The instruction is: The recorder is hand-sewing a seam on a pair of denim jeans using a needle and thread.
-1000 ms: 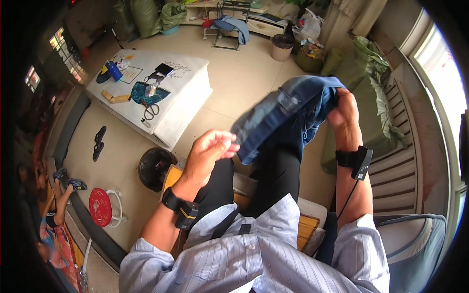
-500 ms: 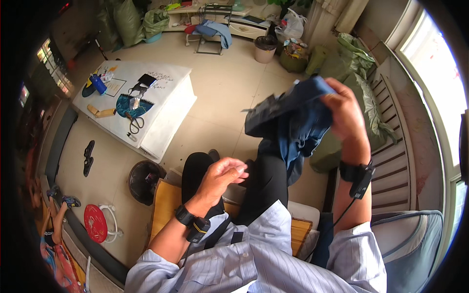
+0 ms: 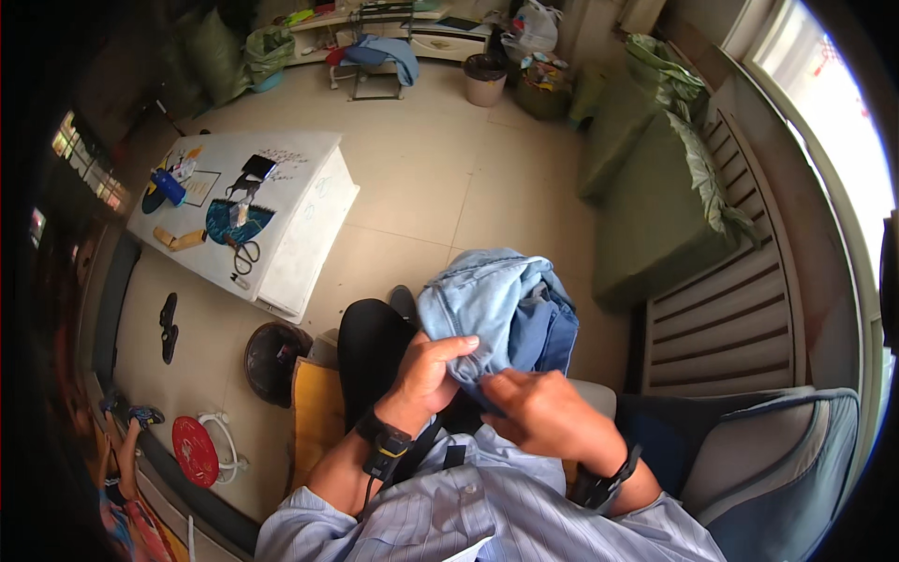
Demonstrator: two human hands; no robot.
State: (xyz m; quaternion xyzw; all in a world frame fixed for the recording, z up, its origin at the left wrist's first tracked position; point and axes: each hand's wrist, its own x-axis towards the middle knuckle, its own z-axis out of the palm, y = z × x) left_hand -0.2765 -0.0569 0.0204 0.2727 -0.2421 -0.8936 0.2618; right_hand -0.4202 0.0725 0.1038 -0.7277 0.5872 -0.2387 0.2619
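Note:
A bunched blue denim garment (image 3: 496, 309) lies over my lap, its pale side turned up and darker blue folds showing at its right. My left hand (image 3: 426, 375) grips its near left edge, the thumb on top of the cloth. Close beside it, my right hand (image 3: 548, 412) is closed on the near edge of the same garment, with its fingertips partly hidden in the folds. Both wrists carry black straps with small devices. The bunching hides what kind of garment it is.
At the left stands a white table (image 3: 309, 225) with scissors (image 3: 245, 258) and a blue spool-like item (image 3: 169, 187). A dark bin (image 3: 273, 361) sits near my left knee. Large green sacks (image 3: 655, 225) stand at the right. Another person's legs (image 3: 122, 440) show at the lower left, near a red stool (image 3: 195, 451).
My right hand has come down from the upper right to my lap with the garment, whose pale side now shows. My left hand, formerly free, now grips it too.

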